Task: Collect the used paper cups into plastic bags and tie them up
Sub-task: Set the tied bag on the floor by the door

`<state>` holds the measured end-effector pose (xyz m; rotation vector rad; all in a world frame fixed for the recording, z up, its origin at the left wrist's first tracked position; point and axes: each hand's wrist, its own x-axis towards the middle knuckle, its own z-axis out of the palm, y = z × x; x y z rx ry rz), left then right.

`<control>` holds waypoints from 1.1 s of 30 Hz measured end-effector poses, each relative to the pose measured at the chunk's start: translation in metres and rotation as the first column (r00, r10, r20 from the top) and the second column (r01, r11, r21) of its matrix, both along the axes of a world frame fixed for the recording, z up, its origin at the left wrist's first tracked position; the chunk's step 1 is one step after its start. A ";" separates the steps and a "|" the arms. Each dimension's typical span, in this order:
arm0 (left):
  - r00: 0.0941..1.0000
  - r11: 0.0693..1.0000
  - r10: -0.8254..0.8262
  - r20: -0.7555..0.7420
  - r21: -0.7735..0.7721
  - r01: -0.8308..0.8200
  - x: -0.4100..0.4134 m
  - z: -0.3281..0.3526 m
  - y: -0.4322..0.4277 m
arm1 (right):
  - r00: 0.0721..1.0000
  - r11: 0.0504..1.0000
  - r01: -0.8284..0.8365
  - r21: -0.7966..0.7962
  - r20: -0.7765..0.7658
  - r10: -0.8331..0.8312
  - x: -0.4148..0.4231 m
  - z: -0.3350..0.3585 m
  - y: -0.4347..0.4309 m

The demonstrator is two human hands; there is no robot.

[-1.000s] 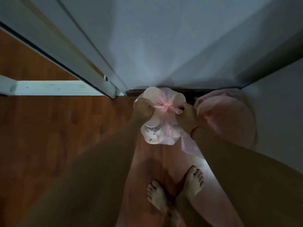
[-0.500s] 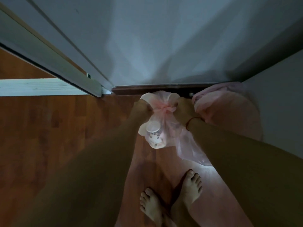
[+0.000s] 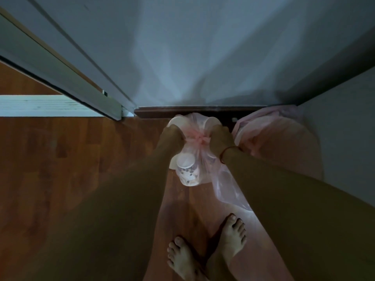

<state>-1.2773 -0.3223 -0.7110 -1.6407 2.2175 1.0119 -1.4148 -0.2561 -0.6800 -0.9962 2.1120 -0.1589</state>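
Note:
A thin pink plastic bag [image 3: 195,171] full of white paper cups [image 3: 185,161] hangs in front of me above the wooden floor. Its neck is gathered into a pink knot [image 3: 197,138] between my hands. My left hand [image 3: 172,136] grips the bag's twisted end on the left of the knot. My right hand [image 3: 220,138], with a red cord on the wrist, grips the end on the right. A loose tail of the bag [image 3: 229,189] trails down under my right forearm. Two cup rims show behind my hands.
A second pink bag [image 3: 278,142], bulging, rests in the corner at the right against the grey wall [image 3: 203,57]. A dark skirting board [image 3: 182,111] runs behind the bags. A door frame [image 3: 67,78] slants at the left. My bare feet [image 3: 207,244] stand on the wooden floor [image 3: 71,159].
The bag and my hands have shifted slightly up in view and the knot has drawn tighter between my fists. My feet have moved a little lower in view.

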 end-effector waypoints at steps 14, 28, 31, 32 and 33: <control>0.985 0.993 0.099 0.143 -0.075 -0.089 -0.019 0.229 -0.037 | 0.999 1.000 -0.008 -0.009 -0.041 0.007 -0.010 0.204 -0.028; 0.962 0.975 -0.008 0.274 -0.211 0.068 0.011 0.652 0.040 | 0.970 0.977 -0.147 -0.156 -0.214 0.112 0.017 0.599 0.048; 0.973 0.963 -0.014 0.231 -0.259 0.076 0.013 0.713 0.071 | 0.959 0.960 -0.145 -0.240 -0.274 0.077 0.026 0.655 0.075; 0.975 0.953 -0.022 0.223 -0.291 0.088 0.015 0.732 0.082 | 0.957 0.954 -0.138 -0.265 -0.285 0.059 0.029 0.672 0.085; 0.974 0.942 -0.031 0.223 -0.320 0.103 0.016 0.749 0.093 | 0.955 0.947 -0.128 -0.295 -0.293 0.038 0.032 0.687 0.095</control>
